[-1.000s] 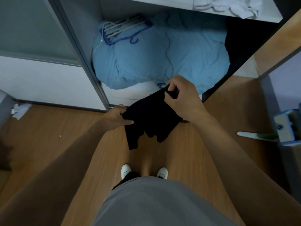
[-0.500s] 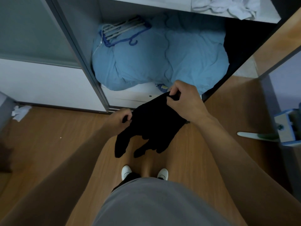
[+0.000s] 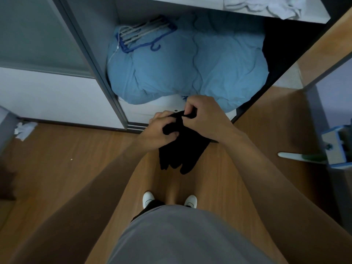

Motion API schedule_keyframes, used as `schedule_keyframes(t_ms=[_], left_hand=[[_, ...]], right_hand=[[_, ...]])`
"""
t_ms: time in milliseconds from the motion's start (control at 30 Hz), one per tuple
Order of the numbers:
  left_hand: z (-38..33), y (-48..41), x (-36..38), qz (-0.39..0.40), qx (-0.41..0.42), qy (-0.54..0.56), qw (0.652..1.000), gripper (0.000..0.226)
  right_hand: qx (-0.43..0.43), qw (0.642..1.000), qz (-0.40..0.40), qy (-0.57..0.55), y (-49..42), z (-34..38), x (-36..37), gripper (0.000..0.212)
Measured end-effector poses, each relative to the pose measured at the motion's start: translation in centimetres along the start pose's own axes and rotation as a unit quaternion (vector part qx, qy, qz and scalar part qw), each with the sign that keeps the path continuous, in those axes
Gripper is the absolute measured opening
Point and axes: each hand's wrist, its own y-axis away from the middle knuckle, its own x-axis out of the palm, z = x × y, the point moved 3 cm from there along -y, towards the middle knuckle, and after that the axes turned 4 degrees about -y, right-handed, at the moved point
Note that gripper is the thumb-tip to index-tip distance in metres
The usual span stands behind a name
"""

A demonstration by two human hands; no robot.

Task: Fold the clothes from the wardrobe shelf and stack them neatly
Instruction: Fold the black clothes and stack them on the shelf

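Fingers point(image 3: 172, 134) of the left hand point(image 3: 156, 134) are curled tightly around a bunched fold of the black garment point(image 3: 182, 149). Its top edge is pinched by the right hand point(image 3: 205, 119). The garment is held above the wooden floor point(image 3: 76, 159), before the wardrobe shelf point(image 3: 209, 6).

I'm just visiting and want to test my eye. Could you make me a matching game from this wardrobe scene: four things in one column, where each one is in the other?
Things:
1. black garment
2. hangers
3. white clothes
4. crumpled paper

Places:
A. on the floor by the wardrobe's left side
B. on the blue duvet
C. held in both hands
D. on the shelf above the duvet

Pairs: 1-C, 2-B, 3-D, 4-A
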Motion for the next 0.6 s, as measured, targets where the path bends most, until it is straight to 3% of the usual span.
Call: schedule_keyframes(t_ms=[67, 133, 267, 433, 600], left_hand=[[-0.2, -0.3, 0.2, 0.023, -0.012, 0.036, 0.999, 0.021], [0.0, -0.3, 0.3, -0.002, -0.024, 0.036, 0.999, 0.019], [1.0, 0.3, 0.2, -0.039, -0.018, -0.006, 0.999, 0.032], [2.2, 1.0, 0.8, 0.042, -0.005, -0.144, 0.989, 0.062], [4.5, 2.6, 1.6, 0.093, -0.077, -0.125, 0.985, 0.054]], right_hand=[[-0.002, 1.0, 0.002, 0.014, -0.1, -0.1, 0.1, 0.017], [0.001, 0.999, -0.005, 0.033, 0.0, -0.3, 0.2, 0.018], [0.022, 0.998, -0.011, 0.062, 0.1, -1.1, 0.5, 0.016], [0.005, 0.997, -0.05, 0.062, 0.3, -0.8, 0.7, 0.017], [-0.02, 0.996, -0.083, 0.035, 0.5, -0.1, 0.2, 0.017]])
